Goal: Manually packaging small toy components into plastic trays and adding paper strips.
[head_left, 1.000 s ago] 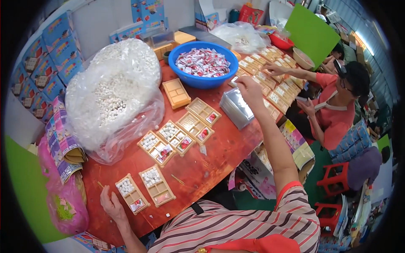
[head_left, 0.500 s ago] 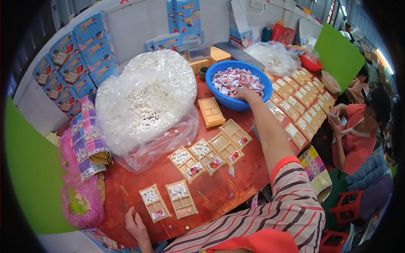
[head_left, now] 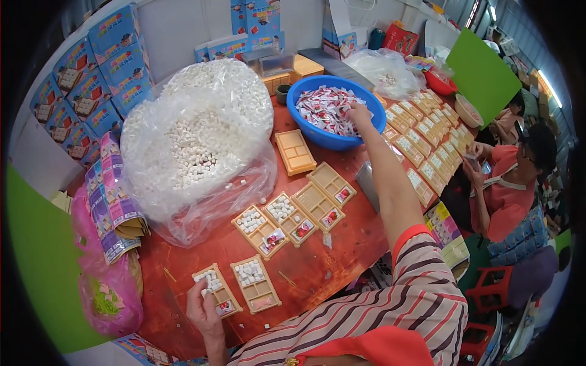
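Note:
My right hand (head_left: pixel 360 114) reaches into a blue basin (head_left: pixel 336 144) heaped with small red-and-white packets (head_left: pixel 326 108). Its fingers are drawn together over the heap; whether a packet is between them is hidden. My left hand (head_left: pixel 204 310) has its fingers apart at the left edge of a tan compartment tray (head_left: pixel 227 297), beside the white cubes in it. That tray also holds one packet. Another tray (head_left: pixel 261 293) with white cubes and a pinkish packet lies to its right. Farther back, several joined trays (head_left: pixel 296 213) hold packets, two of them also cubes.
A clear plastic bag (head_left: pixel 201 143) of white cubes spreads over the back left. Stacked tan trays (head_left: pixel 295 152) stand beside the basin. Rows of filled trays (head_left: pixel 421 143) cover the right side, where another person (head_left: pixel 503 189) works. A pink bag (head_left: pixel 110 299) lies at the left edge.
My left hand has moved up from the table to the near-left tray's edge. My right hand has shifted to the right within the basin. The view has shifted slightly.

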### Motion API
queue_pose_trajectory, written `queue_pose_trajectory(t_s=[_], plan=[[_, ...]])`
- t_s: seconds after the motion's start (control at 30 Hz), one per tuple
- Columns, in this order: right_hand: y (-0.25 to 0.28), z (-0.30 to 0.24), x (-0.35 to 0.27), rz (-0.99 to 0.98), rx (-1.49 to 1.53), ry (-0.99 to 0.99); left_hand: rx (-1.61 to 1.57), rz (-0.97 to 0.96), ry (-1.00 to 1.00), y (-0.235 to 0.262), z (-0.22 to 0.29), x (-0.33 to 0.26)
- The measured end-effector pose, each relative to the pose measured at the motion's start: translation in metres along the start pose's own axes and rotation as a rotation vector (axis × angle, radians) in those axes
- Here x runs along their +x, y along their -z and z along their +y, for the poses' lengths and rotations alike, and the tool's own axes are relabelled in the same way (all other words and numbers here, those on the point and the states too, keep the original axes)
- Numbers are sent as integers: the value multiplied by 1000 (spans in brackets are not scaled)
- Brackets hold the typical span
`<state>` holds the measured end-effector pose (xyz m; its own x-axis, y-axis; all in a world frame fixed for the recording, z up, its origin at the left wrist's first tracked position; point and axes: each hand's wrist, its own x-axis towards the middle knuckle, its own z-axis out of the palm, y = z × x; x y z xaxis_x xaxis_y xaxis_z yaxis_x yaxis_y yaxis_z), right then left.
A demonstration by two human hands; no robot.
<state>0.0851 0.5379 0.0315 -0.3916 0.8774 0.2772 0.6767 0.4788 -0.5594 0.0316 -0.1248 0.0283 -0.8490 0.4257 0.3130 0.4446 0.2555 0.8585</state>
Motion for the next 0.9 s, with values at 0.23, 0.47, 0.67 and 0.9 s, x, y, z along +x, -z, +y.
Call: queue_pose_trajectory(t_s=[0.23,0.47,0.67,0.9], plan=[[17,12,-12,233,770,-181,-344,-402,4,-61,54,1],[62,-86,-195,-203,1433,-155,-879,-499,237,-131,80,14],[30,-108,-372,-361,1132,-87,-1371,-424,503,-203,73,17],[28,-134,-419,-65,486,438,-1374,-287,639,-198,45,-5]])
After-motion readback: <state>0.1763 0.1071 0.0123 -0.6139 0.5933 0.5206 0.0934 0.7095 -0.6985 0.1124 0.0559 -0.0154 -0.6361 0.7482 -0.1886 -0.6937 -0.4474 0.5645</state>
